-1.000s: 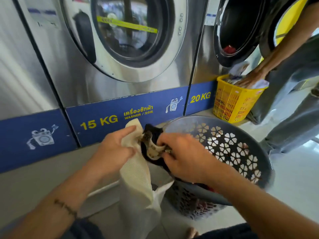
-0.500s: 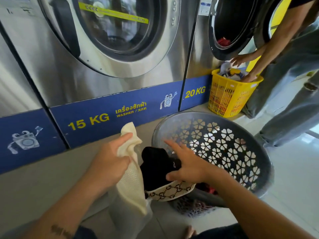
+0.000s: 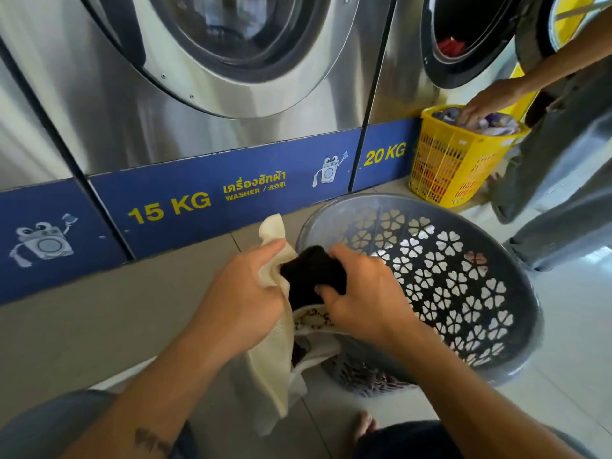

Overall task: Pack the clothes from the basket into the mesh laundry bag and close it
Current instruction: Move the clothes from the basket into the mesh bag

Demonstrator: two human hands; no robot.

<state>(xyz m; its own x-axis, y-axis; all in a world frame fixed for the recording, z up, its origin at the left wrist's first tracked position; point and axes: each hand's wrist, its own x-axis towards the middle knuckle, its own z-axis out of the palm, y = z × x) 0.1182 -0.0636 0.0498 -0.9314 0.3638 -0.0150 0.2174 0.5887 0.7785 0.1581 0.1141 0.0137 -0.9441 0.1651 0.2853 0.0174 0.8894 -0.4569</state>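
My left hand [image 3: 246,293] grips the upper edge of the cream mesh laundry bag [image 3: 275,359], which hangs down open in front of me. My right hand [image 3: 367,299] is closed on a black garment [image 3: 311,276] with a patterned cream waistband [image 3: 309,321], held at the bag's mouth. The grey basket [image 3: 516,293] with flower-shaped holes is tilted toward me right behind my right hand. Some dark and reddish clothes show low inside it, mostly hidden by my arm.
Steel washers stand along the left and back, with a blue 15 KG strip [image 3: 205,200]. Another person [image 3: 563,180] at the right reaches a hand into a yellow basket [image 3: 453,160] below an open washer door. A bare foot [image 3: 366,424] rests on the tiled floor.
My right hand has closed on the black garment and pushed it against the bag's mouth. My left hand has lifted the bag's edge. The other person's hand has dropped into the yellow basket.
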